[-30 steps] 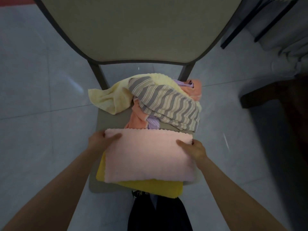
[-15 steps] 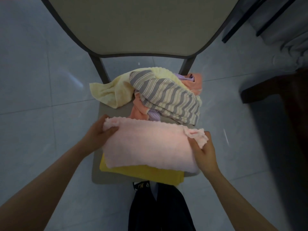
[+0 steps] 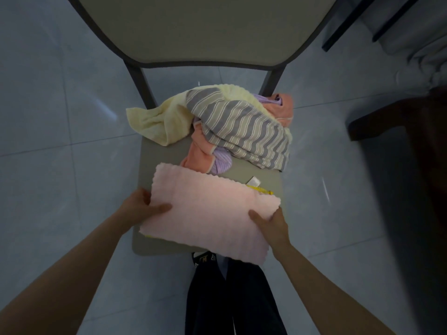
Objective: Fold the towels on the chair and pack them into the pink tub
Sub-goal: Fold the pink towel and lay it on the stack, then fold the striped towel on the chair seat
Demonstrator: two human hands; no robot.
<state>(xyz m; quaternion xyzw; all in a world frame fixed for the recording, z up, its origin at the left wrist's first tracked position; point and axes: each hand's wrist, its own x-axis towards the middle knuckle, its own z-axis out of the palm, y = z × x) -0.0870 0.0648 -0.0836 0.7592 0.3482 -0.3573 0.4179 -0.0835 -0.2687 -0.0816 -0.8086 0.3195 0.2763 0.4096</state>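
A folded pink towel lies on top of a folded yellow towel, of which only slivers show, at the front of the grey chair seat. My left hand grips the stack's left edge, thumb on top. My right hand grips its right edge, thumb on the pink cloth. The stack is tilted and overhangs the seat's front edge. Behind it sits a loose heap: a pale yellow towel, a grey striped towel, an orange towel and a purple one. The pink tub is not in view.
The chair back rises at the top. Grey tiled floor surrounds the chair. Dark wooden furniture stands at the right, with black legs at the upper right. My dark trousers are below the seat.
Both hands have shifted from the pink towel's far corners to its side edges, taken hold of the pink and yellow stack together, and drawn it toward me, off the seat's front.
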